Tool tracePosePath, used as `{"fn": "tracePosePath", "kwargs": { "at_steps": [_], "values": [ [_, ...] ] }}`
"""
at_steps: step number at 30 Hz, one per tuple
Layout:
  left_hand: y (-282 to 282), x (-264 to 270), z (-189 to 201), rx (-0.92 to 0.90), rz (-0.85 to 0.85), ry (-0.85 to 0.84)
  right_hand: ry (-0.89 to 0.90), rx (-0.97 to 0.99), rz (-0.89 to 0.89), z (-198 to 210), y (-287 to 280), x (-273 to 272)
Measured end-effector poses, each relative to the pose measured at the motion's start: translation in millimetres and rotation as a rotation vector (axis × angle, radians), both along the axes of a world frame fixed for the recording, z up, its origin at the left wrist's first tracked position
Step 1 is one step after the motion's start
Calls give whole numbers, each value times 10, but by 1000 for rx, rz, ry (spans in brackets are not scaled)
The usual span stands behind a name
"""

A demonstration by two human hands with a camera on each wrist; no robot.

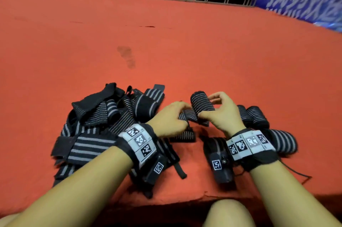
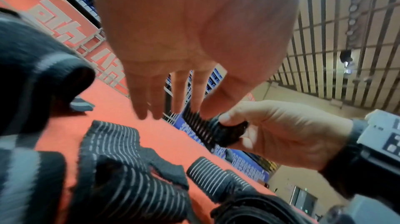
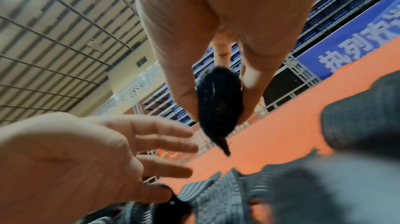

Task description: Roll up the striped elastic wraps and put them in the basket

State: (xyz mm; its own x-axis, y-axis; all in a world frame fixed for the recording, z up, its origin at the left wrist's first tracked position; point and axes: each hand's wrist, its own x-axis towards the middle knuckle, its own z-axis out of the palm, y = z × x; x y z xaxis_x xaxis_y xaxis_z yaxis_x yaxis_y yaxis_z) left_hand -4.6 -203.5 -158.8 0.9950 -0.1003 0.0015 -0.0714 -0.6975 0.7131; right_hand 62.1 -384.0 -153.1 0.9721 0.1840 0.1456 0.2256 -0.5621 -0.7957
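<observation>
My right hand (image 1: pixel 222 113) pinches the half-rolled wrap (image 1: pixel 202 104) just right of the loose pile (image 1: pixel 103 119); my left hand (image 1: pixel 172 119), fingers spread, touches its tail. I should keep that tail taut and the edges aligned while turning. No basket shows.
</observation>
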Motion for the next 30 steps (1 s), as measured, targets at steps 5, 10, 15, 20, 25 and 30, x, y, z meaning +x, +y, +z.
{"fn": "tracePosePath", "kwargs": {
  "at_steps": [5,10,15,20,25,30],
  "values": [
    [-311,520,-249,363,-80,177,89,-150,-115,-27,-342,279],
    [-317,715,-519,666,-104,288,87,-304,-113,-74,-406,469],
    [-186,724,-509,607,-37,161,69,-459,-38,-115,-358,522],
    [-137,577,-397,540,12,166,137,-565,-26,-190,-349,497],
    [-26,402,-171,319,50,-15,203,-576,-2,-185,-331,407],
    [87,219,137,-74,227,-202,70,-456,18,38,-237,147]
  ]
}}
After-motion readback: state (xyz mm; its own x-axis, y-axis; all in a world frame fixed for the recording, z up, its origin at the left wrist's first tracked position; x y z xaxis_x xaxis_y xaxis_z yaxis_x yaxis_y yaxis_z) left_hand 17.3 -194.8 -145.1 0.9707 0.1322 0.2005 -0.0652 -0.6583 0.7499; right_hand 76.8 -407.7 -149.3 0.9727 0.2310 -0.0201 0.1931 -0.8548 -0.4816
